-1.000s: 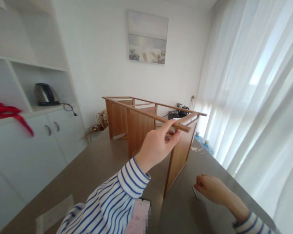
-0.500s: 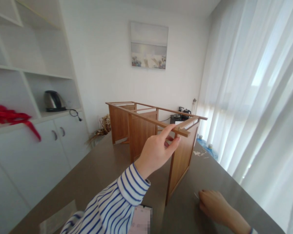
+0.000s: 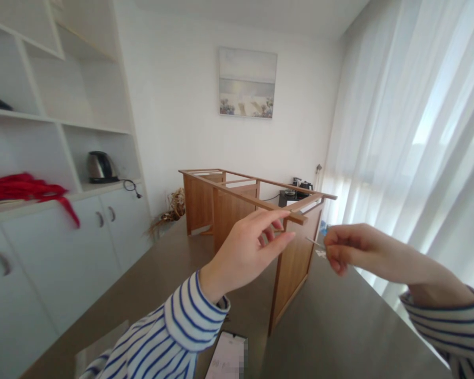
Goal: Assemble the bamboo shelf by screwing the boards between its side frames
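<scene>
A wooden rack [image 3: 237, 210] with slatted rails and solid panels stands on the dark table. At its near corner is my left hand [image 3: 247, 245], with thumb and index finger spread. The index fingertip rests at the rail end [image 3: 299, 218], while the thumb sits lower, apart from the rail. My right hand [image 3: 363, 250] is closed round a thin metal rod [image 3: 315, 242], whose tip points left toward the near panel [image 3: 296, 258]. The end of the rod inside the fist is hidden.
A phone [image 3: 227, 355] and a clear plastic bag [image 3: 102, 342] lie on the table [image 3: 158, 295] near me. White cabinets with a kettle [image 3: 101, 167] and red cloth [image 3: 27, 189] stand at left. Curtains [image 3: 411, 131] hang at right.
My right hand has risen from the table at lower right to near the rack's corner, bringing the thin metal rod. My left thumb and index finger have parted at the rail end.
</scene>
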### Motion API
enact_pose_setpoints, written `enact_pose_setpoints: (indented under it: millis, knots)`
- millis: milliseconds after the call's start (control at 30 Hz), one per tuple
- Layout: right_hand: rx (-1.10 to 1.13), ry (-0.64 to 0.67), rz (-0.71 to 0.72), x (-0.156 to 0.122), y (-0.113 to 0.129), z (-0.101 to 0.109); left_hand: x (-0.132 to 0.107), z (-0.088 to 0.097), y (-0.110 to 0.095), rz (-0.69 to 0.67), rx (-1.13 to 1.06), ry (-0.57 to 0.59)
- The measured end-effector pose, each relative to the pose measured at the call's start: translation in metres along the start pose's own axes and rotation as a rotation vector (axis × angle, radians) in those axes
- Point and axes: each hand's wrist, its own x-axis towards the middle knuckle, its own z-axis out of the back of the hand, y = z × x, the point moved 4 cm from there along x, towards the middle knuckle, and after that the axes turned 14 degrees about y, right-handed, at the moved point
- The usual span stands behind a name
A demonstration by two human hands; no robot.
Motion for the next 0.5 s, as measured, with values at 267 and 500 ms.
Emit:
enact_pose_setpoints:
  millis: [267, 500]
  knots:
    - [0.117, 0.083, 0.082, 0.030, 0.033, 0.008, 0.003, -0.004, -0.015, -0.234, 0.119, 0.024]
    - [0.166, -0.283, 0.340, 0.033, 0.037, 0.008, 0.007, -0.001, -0.002, -0.043, 0.016, -0.186]
